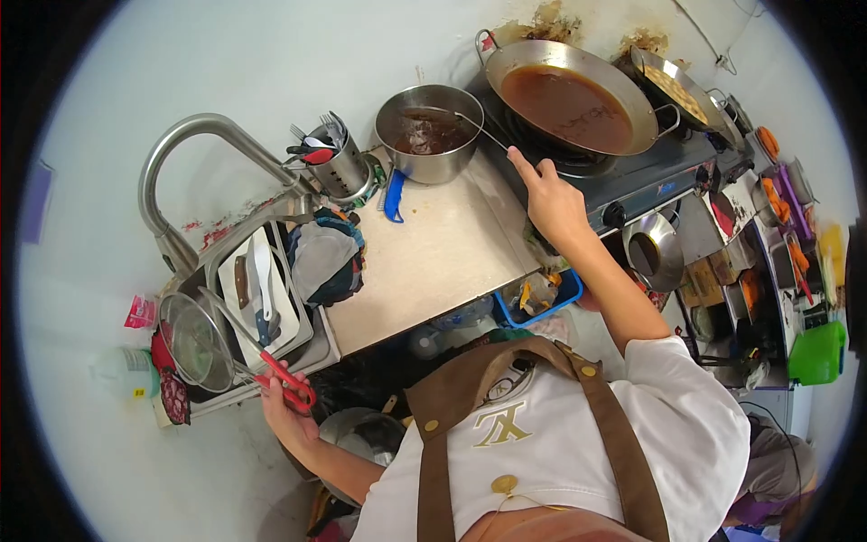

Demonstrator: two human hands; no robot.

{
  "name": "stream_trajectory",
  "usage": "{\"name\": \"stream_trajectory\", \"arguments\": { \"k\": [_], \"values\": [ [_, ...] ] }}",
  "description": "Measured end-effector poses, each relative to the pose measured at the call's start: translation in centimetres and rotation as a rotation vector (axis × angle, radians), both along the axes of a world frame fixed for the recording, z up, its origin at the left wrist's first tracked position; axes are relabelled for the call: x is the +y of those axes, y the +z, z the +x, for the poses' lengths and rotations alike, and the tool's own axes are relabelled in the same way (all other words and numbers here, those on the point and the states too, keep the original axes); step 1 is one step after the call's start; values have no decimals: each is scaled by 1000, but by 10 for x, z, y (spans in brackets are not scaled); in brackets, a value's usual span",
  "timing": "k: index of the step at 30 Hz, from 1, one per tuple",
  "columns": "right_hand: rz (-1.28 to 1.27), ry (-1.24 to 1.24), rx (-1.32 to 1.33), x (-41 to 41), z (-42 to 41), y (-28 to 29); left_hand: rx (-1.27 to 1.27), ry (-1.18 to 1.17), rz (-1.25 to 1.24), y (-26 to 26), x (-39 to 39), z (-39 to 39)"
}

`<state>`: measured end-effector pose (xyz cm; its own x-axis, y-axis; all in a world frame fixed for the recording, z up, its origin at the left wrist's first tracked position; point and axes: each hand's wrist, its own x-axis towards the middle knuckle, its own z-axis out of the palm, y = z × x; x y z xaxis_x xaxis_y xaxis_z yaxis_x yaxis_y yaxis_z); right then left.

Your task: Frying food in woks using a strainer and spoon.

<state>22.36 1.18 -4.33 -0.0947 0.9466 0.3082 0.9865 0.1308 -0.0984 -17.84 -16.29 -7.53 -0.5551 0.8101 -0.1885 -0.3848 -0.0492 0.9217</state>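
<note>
My right hand (555,203) grips the thin metal handle (489,134) of a utensil that dips into a deep stainless-steel bowl (433,166). Dark brown liquid (430,132) lies in the bowl, and the utensil's lower end is hidden in it. In my left hand (291,420) are the red handles (292,387) of metal tongs. A round wire-mesh strainer (196,342) sits at the far end, over the sink corner; I cannot tell if it is joined to the tongs.
Right of the bowl, a wide wok (643,139) of brown liquid stands on a gas stove (660,190). A second pan (677,85) holds pale food. A blue-handled brush (393,200), utensil holder (342,169), cloth bundle (328,261), curved faucet (152,176) and knives on a white board (247,318) are leftward.
</note>
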Motion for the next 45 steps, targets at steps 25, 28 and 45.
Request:
{"name": "stream_trajectory", "arguments": {
  "k": [25,28,45],
  "values": [
    [-252,137,879,0,11,25,55,-27,-32,-8,-4,1],
    [-601,276,1536,-8,15,47,47,-42,-36,-11,-5,-3],
    [-379,-59,68,1,167,245,83,-12,0,-11,1,1]
  ]
}}
